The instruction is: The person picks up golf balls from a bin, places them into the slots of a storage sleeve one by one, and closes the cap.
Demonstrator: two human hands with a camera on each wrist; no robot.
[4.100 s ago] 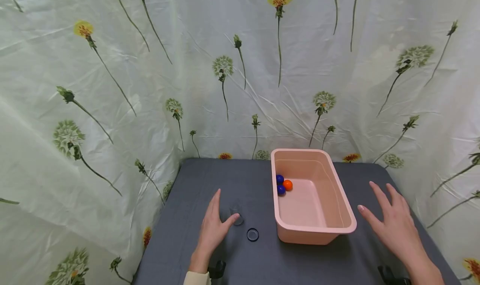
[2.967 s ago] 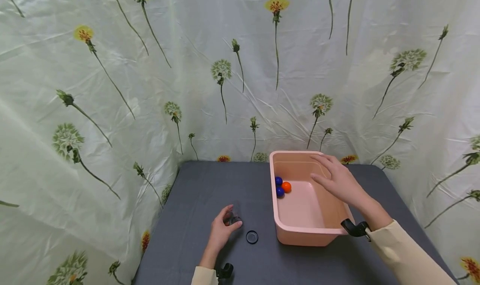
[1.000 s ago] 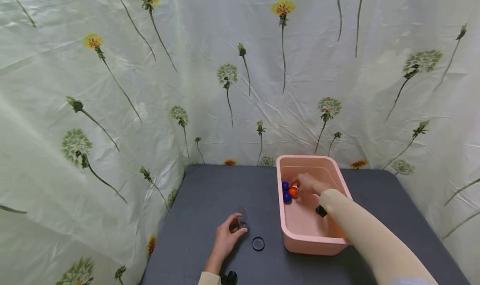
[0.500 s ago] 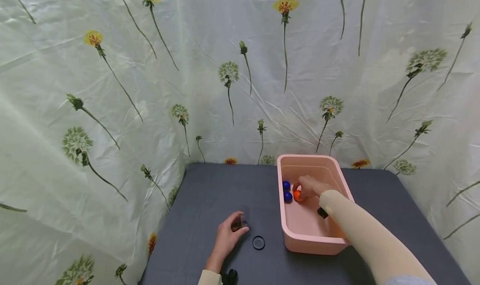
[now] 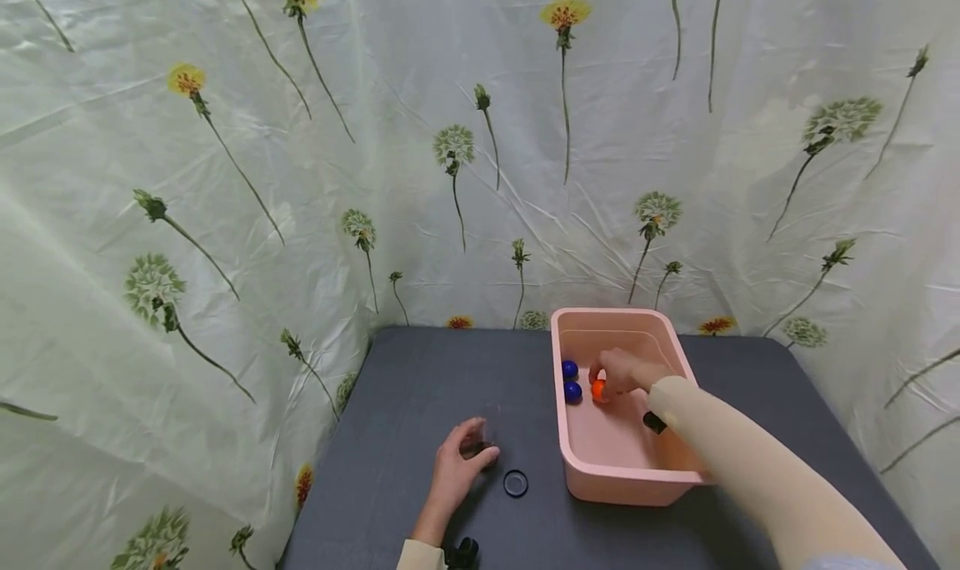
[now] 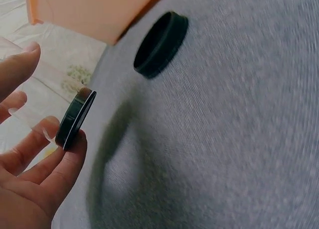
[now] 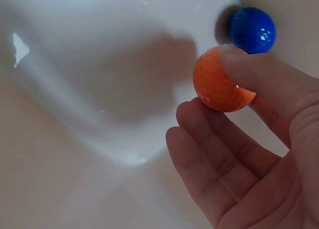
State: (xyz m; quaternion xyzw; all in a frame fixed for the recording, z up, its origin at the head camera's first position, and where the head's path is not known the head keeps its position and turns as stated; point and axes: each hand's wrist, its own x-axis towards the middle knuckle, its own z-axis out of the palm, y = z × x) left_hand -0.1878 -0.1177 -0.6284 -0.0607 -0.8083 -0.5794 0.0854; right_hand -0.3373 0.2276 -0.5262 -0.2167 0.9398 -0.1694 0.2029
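My right hand (image 5: 624,372) reaches down inside the pink tub (image 5: 630,487) and pinches an orange golf ball (image 7: 219,82) between thumb and fingers. Two blue golf balls (image 5: 572,392) lie by the tub's left wall; one blue ball (image 7: 252,29) shows just beyond the orange one in the right wrist view. My left hand (image 5: 453,468) holds a clear tube (image 6: 50,92) with a dark ring-shaped end (image 6: 75,118), thumb on one side and fingers on the other. To the right of that hand a black round lid (image 5: 515,483) lies on the table.
A dark grey cloth covers the table (image 5: 420,370). The tub's raised rim (image 5: 557,387) surrounds my right hand. Behind and to the left hangs a white curtain (image 5: 405,178) with printed dandelions.
My right hand has come from the tub's right side into it and drawn the orange ball away from the blue ones. My left hand has closed around the clear tube.
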